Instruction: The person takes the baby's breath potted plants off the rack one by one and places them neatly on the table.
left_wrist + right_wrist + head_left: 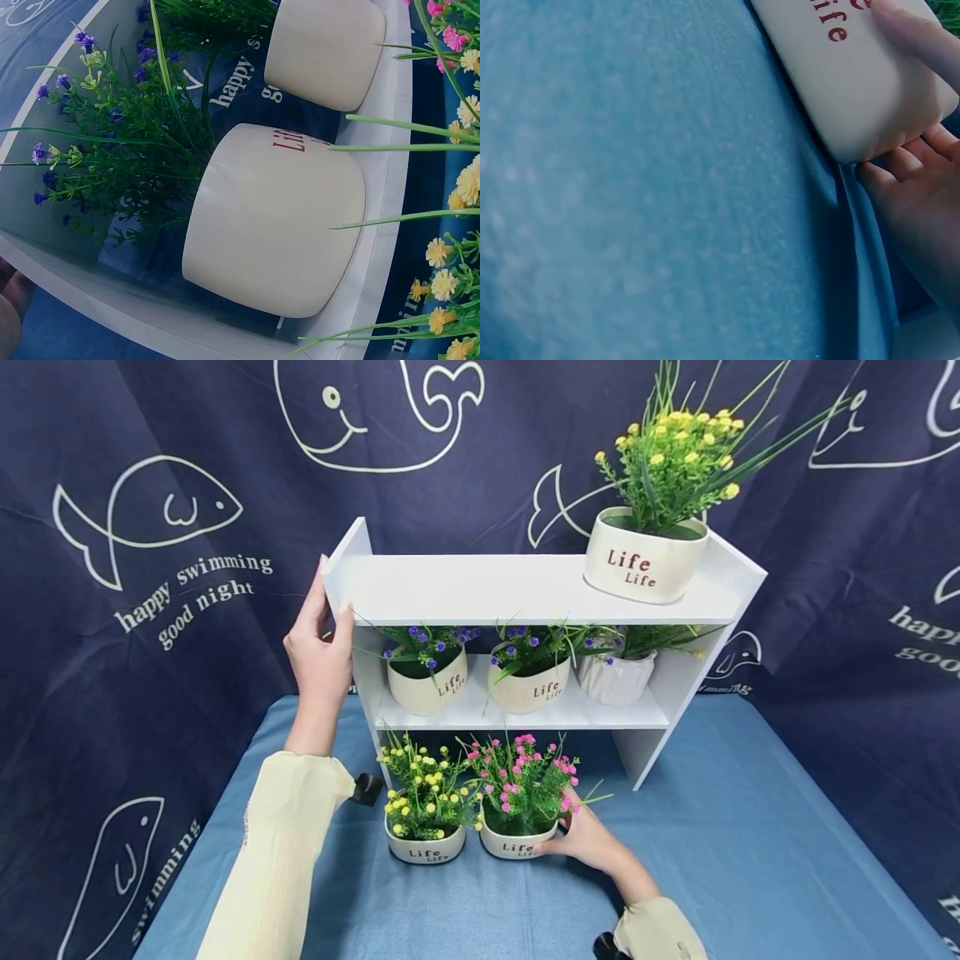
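Note:
My left hand holds the upper left side of a white shelf, thumb at the front edge and fingers behind the panel. In the left wrist view only a bit of that hand shows. Low at the front, my right hand grips the right end of a cream pot of pink flowers standing on the blue cloth. The right wrist view shows the thumb on that pot's front and the other fingers around its end. Just left of it stands a pot of yellow flowers.
The middle shelf bears two purple-flowered pots and a ribbed white pot. On the top right sits a tall yellow-flowered pot. A blue cloth covers the table, with a dark printed curtain behind.

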The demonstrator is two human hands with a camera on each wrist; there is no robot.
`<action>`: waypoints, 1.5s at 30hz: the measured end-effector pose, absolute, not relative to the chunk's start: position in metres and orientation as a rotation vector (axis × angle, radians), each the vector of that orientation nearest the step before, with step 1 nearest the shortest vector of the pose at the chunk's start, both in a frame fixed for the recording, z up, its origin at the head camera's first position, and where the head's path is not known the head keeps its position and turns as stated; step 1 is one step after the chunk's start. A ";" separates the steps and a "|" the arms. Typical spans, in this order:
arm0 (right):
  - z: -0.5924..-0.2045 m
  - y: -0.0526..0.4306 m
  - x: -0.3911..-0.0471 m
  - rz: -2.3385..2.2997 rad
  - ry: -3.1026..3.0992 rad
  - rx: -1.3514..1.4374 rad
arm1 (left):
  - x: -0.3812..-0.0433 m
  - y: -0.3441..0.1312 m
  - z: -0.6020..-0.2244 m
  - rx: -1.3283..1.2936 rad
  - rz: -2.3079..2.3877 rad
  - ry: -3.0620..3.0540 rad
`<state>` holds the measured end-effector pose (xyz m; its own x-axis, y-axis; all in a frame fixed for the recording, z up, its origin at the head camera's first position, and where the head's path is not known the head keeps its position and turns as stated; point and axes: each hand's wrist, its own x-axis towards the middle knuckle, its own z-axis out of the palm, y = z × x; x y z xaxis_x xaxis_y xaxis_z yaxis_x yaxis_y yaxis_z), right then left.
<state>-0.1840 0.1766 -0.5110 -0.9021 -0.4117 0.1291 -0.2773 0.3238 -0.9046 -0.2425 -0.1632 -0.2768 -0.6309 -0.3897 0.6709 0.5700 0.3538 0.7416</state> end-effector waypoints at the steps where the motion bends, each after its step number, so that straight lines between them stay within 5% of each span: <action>1: -0.511 0.176 -0.184 -1.582 2.492 -0.645 | -0.242 -0.163 -0.277 -0.157 -1.412 -1.764; 24: -0.495 0.168 -0.184 -1.309 2.617 -0.776 | -0.241 -0.161 -0.278 -0.162 -1.426 -1.756; 32: -0.452 0.192 -0.192 -1.240 2.762 -0.825 | -0.240 -0.163 -0.276 -0.145 -1.428 -1.751; 45: -0.347 0.216 -0.179 -1.475 3.097 -0.426 | -0.243 -0.163 -0.276 -0.146 -1.400 -1.764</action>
<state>-0.1787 0.2156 -0.3469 -0.9211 -0.0831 0.3803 -0.3476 0.6153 -0.7075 -0.2426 -0.1629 -0.2764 -0.6263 -0.3974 0.6707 0.5628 0.3649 0.7417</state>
